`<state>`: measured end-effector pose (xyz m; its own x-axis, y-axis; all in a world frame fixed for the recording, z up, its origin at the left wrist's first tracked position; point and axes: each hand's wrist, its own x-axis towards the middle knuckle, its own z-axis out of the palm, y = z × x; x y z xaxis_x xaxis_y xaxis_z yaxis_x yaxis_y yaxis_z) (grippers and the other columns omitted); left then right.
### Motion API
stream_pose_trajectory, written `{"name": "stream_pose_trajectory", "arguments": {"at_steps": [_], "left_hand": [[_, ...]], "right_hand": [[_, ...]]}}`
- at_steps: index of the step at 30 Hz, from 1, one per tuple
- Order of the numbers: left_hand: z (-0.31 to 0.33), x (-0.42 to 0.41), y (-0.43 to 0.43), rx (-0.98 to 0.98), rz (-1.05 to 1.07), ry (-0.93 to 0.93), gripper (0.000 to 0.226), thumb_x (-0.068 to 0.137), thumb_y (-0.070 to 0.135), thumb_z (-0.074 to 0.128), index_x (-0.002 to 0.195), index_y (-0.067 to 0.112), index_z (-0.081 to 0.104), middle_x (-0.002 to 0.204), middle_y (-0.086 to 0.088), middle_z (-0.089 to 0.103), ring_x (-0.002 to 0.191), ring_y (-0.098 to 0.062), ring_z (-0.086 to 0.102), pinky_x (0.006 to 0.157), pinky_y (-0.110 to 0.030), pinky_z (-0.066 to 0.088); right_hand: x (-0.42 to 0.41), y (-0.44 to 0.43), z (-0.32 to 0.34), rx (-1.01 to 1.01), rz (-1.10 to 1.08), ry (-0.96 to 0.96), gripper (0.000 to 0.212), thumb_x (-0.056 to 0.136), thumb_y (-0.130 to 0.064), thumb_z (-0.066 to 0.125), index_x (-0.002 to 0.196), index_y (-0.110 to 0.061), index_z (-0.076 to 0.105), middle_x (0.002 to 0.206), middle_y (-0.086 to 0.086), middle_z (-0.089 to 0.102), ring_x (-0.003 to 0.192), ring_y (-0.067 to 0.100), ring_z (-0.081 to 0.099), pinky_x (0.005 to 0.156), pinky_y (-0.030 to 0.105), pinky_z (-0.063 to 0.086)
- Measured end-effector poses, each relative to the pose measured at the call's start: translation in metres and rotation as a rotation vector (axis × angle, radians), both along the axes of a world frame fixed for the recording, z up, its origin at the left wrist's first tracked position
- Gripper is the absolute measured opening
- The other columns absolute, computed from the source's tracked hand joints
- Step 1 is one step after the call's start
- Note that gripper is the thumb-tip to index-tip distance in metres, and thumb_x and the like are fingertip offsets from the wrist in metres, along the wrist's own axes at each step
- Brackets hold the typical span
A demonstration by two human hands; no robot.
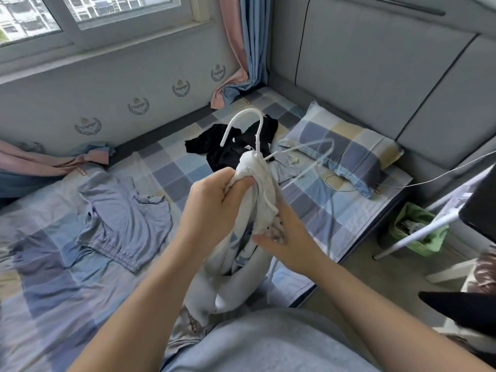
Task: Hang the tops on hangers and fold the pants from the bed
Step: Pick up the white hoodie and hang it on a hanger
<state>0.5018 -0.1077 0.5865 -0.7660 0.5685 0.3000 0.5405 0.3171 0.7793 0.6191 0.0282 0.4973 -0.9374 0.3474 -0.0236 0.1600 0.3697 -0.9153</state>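
Note:
I hold a bunched white top [257, 189] over the bed, with a white hanger [248, 122] poking its hook out of the top's neck. My left hand [214, 200] grips the bunched cloth just under the hook. My right hand [287, 237] holds the cloth lower down from the right side; its fingertips are hidden in the folds. The hanger's arm [316, 146] shows blurred to the right. Blue-grey pants [118, 218] lie spread on the bed at the left. A black garment [236, 146] lies crumpled further back.
The checked bed sheet [53, 304] fills the left and middle. A checked pillow [343, 149] lies by the grey headboard [375, 76], with a white cable [418, 181] beside it. A white rack leg [418, 232] and a green bin [421, 232] stand on the floor at the right.

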Motion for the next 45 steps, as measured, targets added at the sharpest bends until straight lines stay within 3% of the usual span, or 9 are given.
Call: {"name": "stream_pose_trajectory", "arguments": {"at_steps": [7,13,18,21,26,30,35,41,45], "left_hand": [[0.004,-0.005,-0.002,0.089,0.004,-0.072,0.052,0.096,0.026,0.065,0.062,0.016,0.027,0.054,0.011,0.025,0.053,-0.008,0.023,0.049,-0.023,0.021],[-0.007,-0.023,-0.017,0.018,-0.023,-0.089,0.052,0.097,0.028,0.064,0.06,0.017,0.028,0.05,0.014,0.028,0.047,-0.007,0.026,0.045,-0.015,0.023],[-0.014,-0.042,-0.034,-0.129,-0.126,-0.097,0.02,0.096,0.035,0.063,0.08,0.027,0.055,0.048,0.01,0.033,0.042,-0.007,0.028,0.042,-0.014,0.025],[-0.016,-0.048,-0.048,-0.224,-0.193,-0.112,0.009,0.095,0.038,0.063,0.091,0.044,0.058,0.048,0.009,0.034,0.041,-0.008,0.029,0.042,-0.015,0.029],[-0.012,-0.06,-0.069,-0.306,-0.216,-0.121,0.015,0.095,0.047,0.06,0.097,0.06,0.066,0.06,0.0,0.058,0.049,-0.016,0.044,0.054,-0.018,0.039],[-0.014,-0.058,-0.073,-0.427,-0.314,-0.134,0.015,0.099,0.042,0.056,0.099,0.045,0.071,0.056,0.007,0.044,0.047,-0.005,0.034,0.047,-0.018,0.033],[-0.016,-0.035,-0.045,-0.417,-0.319,-0.056,0.033,0.102,0.039,0.052,0.088,0.012,0.065,0.057,0.004,0.042,0.05,-0.006,0.035,0.052,-0.024,0.034],[-0.009,-0.029,-0.031,-0.366,-0.301,0.058,0.037,0.103,0.026,0.049,0.073,0.006,0.054,0.061,-0.003,0.049,0.056,-0.014,0.036,0.058,-0.031,0.039],[-0.013,-0.029,-0.031,-0.344,-0.277,0.06,0.033,0.102,0.02,0.049,0.076,0.002,0.057,0.066,-0.014,0.053,0.058,-0.015,0.036,0.062,-0.045,0.043]], "right_hand": [[-0.024,0.006,-0.025,0.029,-0.134,-0.084,0.017,0.087,-0.024,0.066,0.102,-0.031,0.061,0.058,-0.011,0.049,0.055,0.005,0.046,0.062,0.026,0.041],[-0.003,0.033,-0.051,0.307,0.069,-0.457,0.022,0.091,-0.031,0.062,0.074,-0.041,0.051,0.072,-0.016,0.053,0.084,0.02,0.056,0.06,0.028,0.037],[0.006,0.067,-0.07,0.556,0.158,-0.749,0.01,0.093,-0.048,0.054,0.088,-0.039,0.053,0.082,-0.021,0.052,0.12,0.02,0.055,0.114,0.053,0.017],[0.012,0.096,-0.069,0.779,0.135,-0.703,0.01,0.094,-0.04,0.051,0.088,-0.034,0.056,0.109,-0.02,0.061,0.131,0.011,0.047,0.112,0.065,-0.014],[0.009,0.117,-0.039,1.059,0.048,-0.507,0.017,0.09,-0.018,0.056,0.089,-0.035,0.055,0.109,-0.019,0.06,0.129,0.006,0.044,0.111,0.063,-0.021],[-0.004,0.119,0.013,0.885,-0.028,-0.378,0.04,0.089,-0.001,0.051,0.112,-0.03,0.065,0.119,-0.008,0.064,0.128,0.015,0.049,0.12,0.052,0.01],[-0.026,0.066,0.077,0.625,0.144,-0.047,0.03,0.088,-0.011,0.05,0.109,-0.023,0.069,0.113,-0.005,0.071,0.108,0.019,0.06,0.096,0.044,0.044],[-0.036,0.022,0.105,0.315,0.253,0.011,0.014,0.082,-0.026,0.041,0.082,-0.024,0.055,0.08,-0.001,0.062,0.079,0.018,0.057,0.073,0.036,0.045],[-0.041,0.027,0.107,0.268,0.267,-0.072,0.017,0.084,-0.031,0.045,0.09,-0.015,0.051,0.077,-0.002,0.055,0.068,0.006,0.045,0.067,0.029,0.04]]}}
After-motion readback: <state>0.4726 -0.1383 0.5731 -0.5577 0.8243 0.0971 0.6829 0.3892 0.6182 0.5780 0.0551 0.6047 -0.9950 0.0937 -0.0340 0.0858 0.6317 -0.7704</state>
